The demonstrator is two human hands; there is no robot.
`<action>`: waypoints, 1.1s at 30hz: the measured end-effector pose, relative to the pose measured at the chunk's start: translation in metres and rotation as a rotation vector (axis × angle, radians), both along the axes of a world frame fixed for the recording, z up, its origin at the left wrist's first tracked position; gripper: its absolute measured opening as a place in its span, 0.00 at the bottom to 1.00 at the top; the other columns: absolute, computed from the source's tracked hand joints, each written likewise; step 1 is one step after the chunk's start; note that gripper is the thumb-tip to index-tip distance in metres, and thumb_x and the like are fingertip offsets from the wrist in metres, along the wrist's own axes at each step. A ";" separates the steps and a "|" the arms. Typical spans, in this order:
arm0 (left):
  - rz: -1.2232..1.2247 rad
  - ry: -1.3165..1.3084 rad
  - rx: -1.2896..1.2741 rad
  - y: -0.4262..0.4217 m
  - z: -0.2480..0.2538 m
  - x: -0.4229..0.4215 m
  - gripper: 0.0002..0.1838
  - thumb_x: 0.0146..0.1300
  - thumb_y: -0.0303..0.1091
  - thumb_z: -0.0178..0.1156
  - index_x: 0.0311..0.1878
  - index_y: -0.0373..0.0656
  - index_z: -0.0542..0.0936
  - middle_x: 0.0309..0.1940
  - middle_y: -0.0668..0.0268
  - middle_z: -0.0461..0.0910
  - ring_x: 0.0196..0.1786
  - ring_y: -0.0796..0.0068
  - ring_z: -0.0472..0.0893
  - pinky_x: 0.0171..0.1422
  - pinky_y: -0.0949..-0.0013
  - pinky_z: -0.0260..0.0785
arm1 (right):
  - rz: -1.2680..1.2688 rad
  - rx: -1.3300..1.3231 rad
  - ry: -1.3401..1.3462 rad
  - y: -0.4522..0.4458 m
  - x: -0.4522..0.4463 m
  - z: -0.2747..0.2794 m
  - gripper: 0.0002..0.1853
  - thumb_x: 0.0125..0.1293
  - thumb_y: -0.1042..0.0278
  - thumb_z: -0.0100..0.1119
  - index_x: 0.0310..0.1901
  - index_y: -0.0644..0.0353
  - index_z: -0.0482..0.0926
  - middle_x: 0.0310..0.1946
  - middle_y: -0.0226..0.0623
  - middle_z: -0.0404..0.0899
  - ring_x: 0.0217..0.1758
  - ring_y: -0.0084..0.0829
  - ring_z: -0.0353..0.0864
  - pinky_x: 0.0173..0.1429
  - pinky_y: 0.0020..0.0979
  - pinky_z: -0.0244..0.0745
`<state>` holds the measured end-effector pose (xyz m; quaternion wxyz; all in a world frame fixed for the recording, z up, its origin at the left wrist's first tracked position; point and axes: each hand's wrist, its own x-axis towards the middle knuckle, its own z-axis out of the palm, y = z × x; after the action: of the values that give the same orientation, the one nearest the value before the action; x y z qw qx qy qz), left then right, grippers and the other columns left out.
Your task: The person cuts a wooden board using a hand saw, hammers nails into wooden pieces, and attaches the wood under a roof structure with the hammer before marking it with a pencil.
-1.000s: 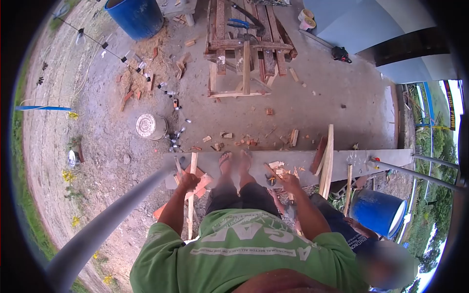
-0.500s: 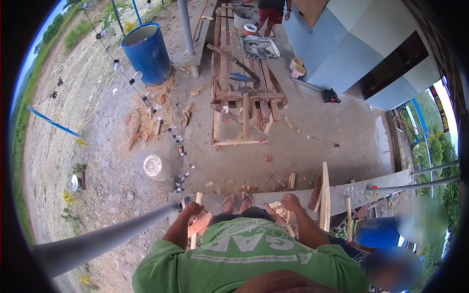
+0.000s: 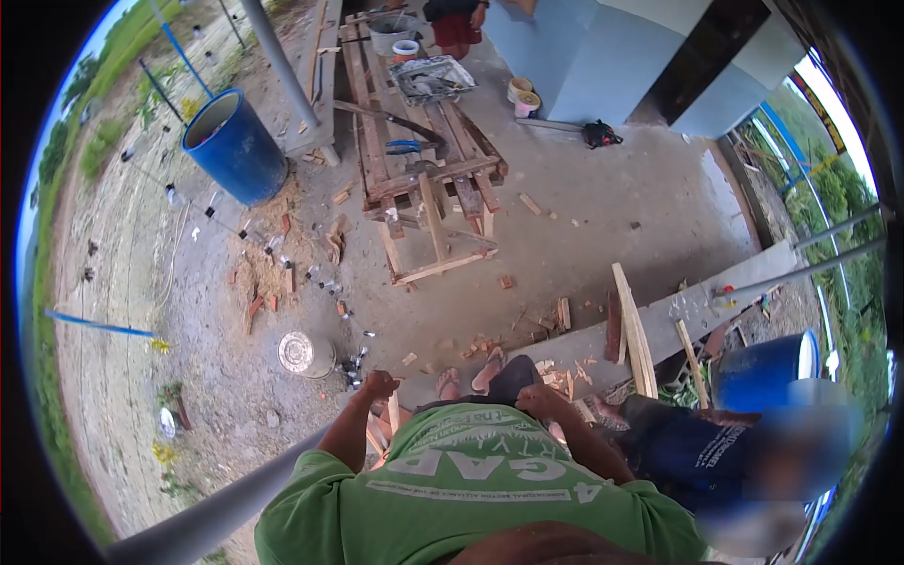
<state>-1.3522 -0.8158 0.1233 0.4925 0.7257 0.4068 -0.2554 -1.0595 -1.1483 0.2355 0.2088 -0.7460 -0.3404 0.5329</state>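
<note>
My left hand (image 3: pixel 379 384) is curled into a loose fist beside the upper end of a thin wooden stick (image 3: pixel 394 411); nothing shows sticking out of it. Close to my right thigh, my right hand (image 3: pixel 539 401) is closed too, with no object visible in it. Both arms hang bent in front of my green shirt (image 3: pixel 452 471). My sandalled feet (image 3: pixel 489 370) stand on the concrete edge, the right one ahead of the left. A pale bucket with a lid (image 3: pixel 303 356) is on the ground to the left of my left hand.
A person in a dark shirt (image 3: pixel 697 447) is close on my right, near upright boards (image 3: pixel 637 330) and a blue drum (image 3: pixel 767 372). Ahead is a wooden bench (image 3: pixel 443 179) bearing tools and a tray (image 3: pixel 433 79). A grey pole (image 3: pixel 226 499) slants at my left; wood scraps (image 3: pixel 563 377) litter the ground.
My view has swung, shifting the bench and blue drum leftward. My right foot has moved forward and my right hand sits closer to my thigh. More of the person on my right shows.
</note>
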 end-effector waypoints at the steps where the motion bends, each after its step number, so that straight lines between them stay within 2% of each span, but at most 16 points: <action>1: -0.182 -0.079 0.072 0.008 -0.036 -0.011 0.18 0.65 0.45 0.61 0.35 0.36 0.80 0.23 0.61 0.80 0.22 0.71 0.80 0.27 0.64 0.78 | -0.005 0.029 0.048 -0.005 0.001 0.011 0.17 0.58 0.53 0.59 0.30 0.62 0.81 0.25 0.45 0.81 0.29 0.37 0.82 0.35 0.39 0.73; 3: -0.227 -0.048 0.074 0.014 -0.041 -0.001 0.17 0.65 0.44 0.62 0.33 0.36 0.79 0.22 0.61 0.80 0.21 0.71 0.80 0.27 0.64 0.78 | 0.097 0.159 0.041 -0.022 -0.001 -0.007 0.15 0.63 0.57 0.55 0.29 0.61 0.81 0.25 0.44 0.81 0.27 0.34 0.80 0.34 0.38 0.72; 5: 0.056 0.175 -0.043 0.011 0.001 0.031 0.17 0.64 0.44 0.62 0.31 0.37 0.78 0.22 0.62 0.80 0.21 0.72 0.80 0.27 0.64 0.78 | -0.021 0.119 0.101 -0.025 -0.001 0.003 0.15 0.64 0.57 0.54 0.29 0.61 0.81 0.25 0.44 0.81 0.28 0.33 0.80 0.35 0.37 0.72; 9: -0.185 0.212 0.018 0.027 0.009 0.080 0.15 0.63 0.42 0.62 0.31 0.39 0.79 0.22 0.62 0.80 0.21 0.67 0.81 0.25 0.61 0.78 | -0.102 0.144 0.135 -0.033 0.021 -0.003 0.15 0.65 0.56 0.56 0.33 0.62 0.81 0.24 0.41 0.79 0.27 0.25 0.77 0.35 0.33 0.73; 11: -0.170 0.187 0.059 0.039 0.012 0.110 0.15 0.63 0.43 0.63 0.33 0.38 0.81 0.22 0.60 0.80 0.22 0.68 0.81 0.27 0.61 0.77 | -0.063 0.094 0.133 -0.032 0.041 -0.002 0.14 0.64 0.59 0.56 0.33 0.62 0.82 0.25 0.41 0.81 0.29 0.25 0.80 0.37 0.34 0.74; 13: -0.193 0.197 0.074 0.035 0.036 0.151 0.17 0.63 0.44 0.64 0.33 0.36 0.82 0.22 0.58 0.82 0.22 0.69 0.81 0.30 0.60 0.75 | -0.022 0.243 0.154 -0.055 0.043 -0.057 0.14 0.62 0.60 0.56 0.35 0.63 0.83 0.27 0.39 0.83 0.30 0.25 0.81 0.38 0.33 0.75; 14: -0.275 0.091 0.141 0.043 0.015 0.158 0.17 0.62 0.44 0.65 0.31 0.36 0.82 0.23 0.57 0.82 0.23 0.67 0.82 0.31 0.60 0.74 | -0.047 0.267 0.200 -0.065 0.045 -0.069 0.14 0.60 0.60 0.56 0.35 0.63 0.83 0.27 0.39 0.83 0.30 0.25 0.81 0.39 0.33 0.76; 16: -0.390 0.093 0.184 0.040 0.020 0.208 0.17 0.62 0.44 0.65 0.30 0.38 0.81 0.24 0.57 0.82 0.24 0.63 0.82 0.31 0.59 0.72 | -0.266 0.138 0.402 -0.056 0.084 -0.008 0.13 0.57 0.61 0.57 0.36 0.62 0.84 0.27 0.40 0.84 0.31 0.28 0.82 0.39 0.33 0.76; 19: -0.449 0.081 0.190 0.038 0.003 0.263 0.17 0.61 0.45 0.64 0.31 0.38 0.81 0.24 0.58 0.82 0.28 0.62 0.83 0.34 0.60 0.73 | -0.297 0.094 0.461 -0.070 0.098 -0.027 0.14 0.57 0.62 0.59 0.38 0.63 0.83 0.29 0.36 0.84 0.30 0.29 0.82 0.39 0.32 0.78; 21: -0.443 0.128 0.125 0.010 0.024 0.325 0.16 0.60 0.44 0.65 0.32 0.38 0.80 0.24 0.58 0.81 0.32 0.62 0.83 0.39 0.61 0.74 | -0.412 0.054 0.563 -0.082 0.106 -0.043 0.12 0.59 0.63 0.59 0.40 0.63 0.83 0.30 0.36 0.84 0.30 0.28 0.83 0.38 0.31 0.79; 23: -0.665 -0.107 0.224 0.011 -0.024 0.350 0.16 0.62 0.41 0.65 0.29 0.37 0.78 0.20 0.63 0.79 0.21 0.71 0.80 0.29 0.64 0.73 | -0.633 0.045 0.701 -0.099 0.111 -0.073 0.11 0.62 0.65 0.59 0.41 0.62 0.82 0.31 0.36 0.84 0.30 0.28 0.83 0.36 0.30 0.80; 26: -0.794 -0.079 0.126 -0.012 -0.052 0.421 0.15 0.60 0.41 0.66 0.29 0.38 0.78 0.19 0.64 0.78 0.22 0.73 0.79 0.31 0.65 0.73 | -0.970 0.039 0.590 -0.135 0.123 -0.147 0.10 0.62 0.69 0.60 0.43 0.64 0.80 0.32 0.36 0.83 0.30 0.27 0.84 0.34 0.29 0.80; 29: -1.102 -0.134 0.029 -0.031 -0.082 0.495 0.14 0.58 0.39 0.69 0.32 0.38 0.77 0.21 0.64 0.78 0.26 0.73 0.79 0.38 0.65 0.73 | -1.200 0.086 0.178 -0.198 0.127 -0.243 0.12 0.58 0.75 0.60 0.44 0.66 0.79 0.37 0.39 0.83 0.37 0.28 0.84 0.41 0.30 0.78; 30: -1.170 -0.139 0.024 -0.042 -0.079 0.520 0.14 0.58 0.38 0.69 0.33 0.38 0.77 0.23 0.64 0.78 0.28 0.73 0.79 0.39 0.65 0.73 | -1.327 0.226 0.122 -0.217 0.128 -0.258 0.13 0.57 0.76 0.59 0.46 0.66 0.80 0.40 0.41 0.84 0.41 0.28 0.84 0.44 0.29 0.78; 31: -1.238 -0.146 0.018 -0.056 -0.069 0.545 0.14 0.57 0.38 0.70 0.34 0.38 0.76 0.24 0.63 0.78 0.29 0.72 0.79 0.40 0.65 0.73 | -1.266 0.264 -0.050 -0.230 0.138 -0.258 0.14 0.57 0.80 0.56 0.46 0.67 0.79 0.41 0.38 0.83 0.43 0.29 0.82 0.46 0.28 0.78; 33: -1.339 -0.159 0.002 -0.079 -0.062 0.576 0.15 0.57 0.39 0.70 0.36 0.38 0.76 0.27 0.62 0.79 0.33 0.69 0.80 0.41 0.65 0.72 | -1.338 0.225 -0.230 -0.270 0.132 -0.304 0.11 0.55 0.79 0.56 0.40 0.66 0.82 0.41 0.40 0.84 0.52 0.39 0.82 0.52 0.34 0.78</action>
<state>-0.7761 -0.8946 0.0618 0.2558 0.8384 -0.1682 -0.4509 -0.9279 -1.4187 -0.0689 0.5316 -0.8213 0.1201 0.1685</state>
